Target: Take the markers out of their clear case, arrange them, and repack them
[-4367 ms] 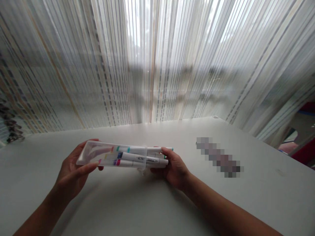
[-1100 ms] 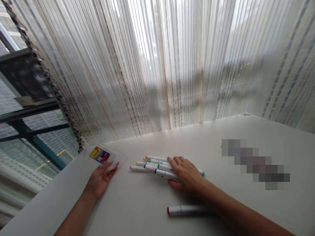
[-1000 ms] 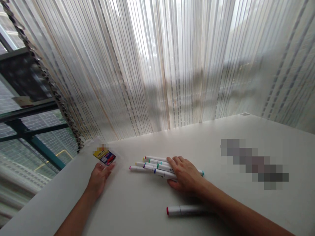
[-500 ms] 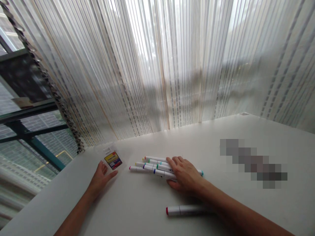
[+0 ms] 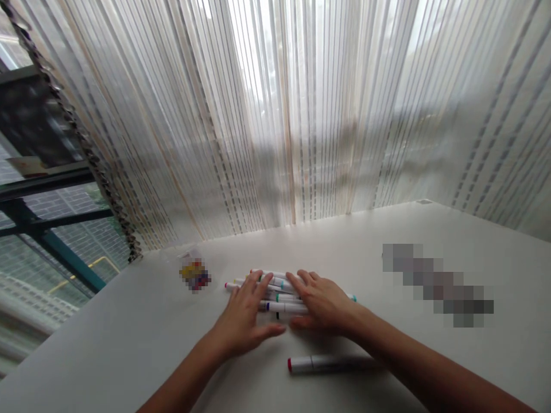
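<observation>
Marker pile (image 5: 286, 308) low in the middle of the white counter (image 5: 129, 350), barrels running roughly nine to three o'clock. Clock read from the pile, twelve being away from me. White barrels, slim, loosely stacked, not quite parallel. Coloured ends: pinkish red out at nine, yellow and another red near ten, teal and green mid-pile, dark blue on the near barrel, teal poking out past my knuckles at three. Number uncertain, my hands cover several.

My left hand (image 5: 241, 318) comes in from seven, over the nine o'clock ends; fingers released and spread, thumb out toward four. My right hand (image 5: 325, 301) comes in from four, draped across the three o'clock half, thumb on the near side; whether those fingers grip or merely rest, I cannot tell.

One lone marker (image 5: 321, 363) lies apart at five o'clock, red end toward nine, its other end lost beneath my right forearm. At nine, well clear of my left fingers, a clear case (image 5: 187, 253) with a yellow, red and blue label, blurred. At three, a long blurred object (image 5: 439, 287). Striped sheer curtain (image 5: 301, 115) across twelve
</observation>
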